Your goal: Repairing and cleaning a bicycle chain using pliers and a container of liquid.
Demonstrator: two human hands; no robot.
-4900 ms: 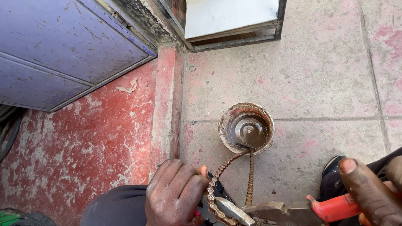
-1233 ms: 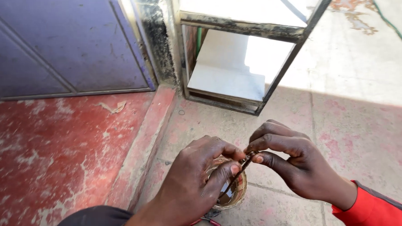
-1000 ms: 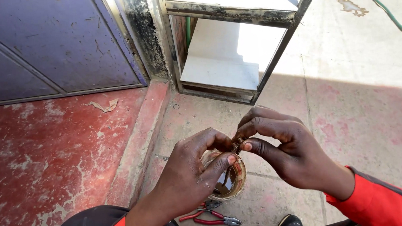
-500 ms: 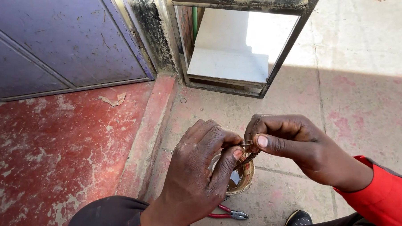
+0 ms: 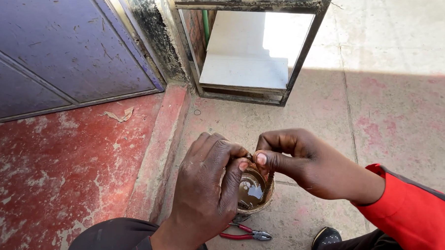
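Head view, looking down past two hands at one rusty round tin (image 5: pixel 257 200) that stands on the pink concrete paving and serves here as the landmark. No packages, labels or signs show anywhere in the frame. Far to the left of the tin and up from it is one purple metal door (image 5: pixel 57 57), and below that a worn red-painted floor (image 5: pixel 52 180) with one dry leaf scrap (image 5: pixel 121 114) lying on it; a raised red kerb (image 5: pixel 159 152) separates this floor from the paving just left of the tin. The left hand (image 5: pixel 207 187) reaches over the tin's left rim, thumb and forefinger pinched narrowly together right above its mouth. What they hold is a small dark piece that I cannot make out, hidden between the fingertips. The tin holds dark liquid with a pale glint on its surface. Just below the tin, touching the ground beside it, lies one pair of red-handled pliers (image 5: pixel 246 233). Well above the tin stands one metal-framed stand (image 5: pixel 299 58) with a white shelf (image 5: pixel 245 70) inside. The right hand (image 5: pixel 295 157) comes in from the tin's right, in a red sleeve (image 5: pixel 413 207), its thumb and forefinger likewise closed tight and meeting the left fingertips over the tin's upper rim. One dark shoe toe (image 5: pixel 327 237) shows below and right of the tin.
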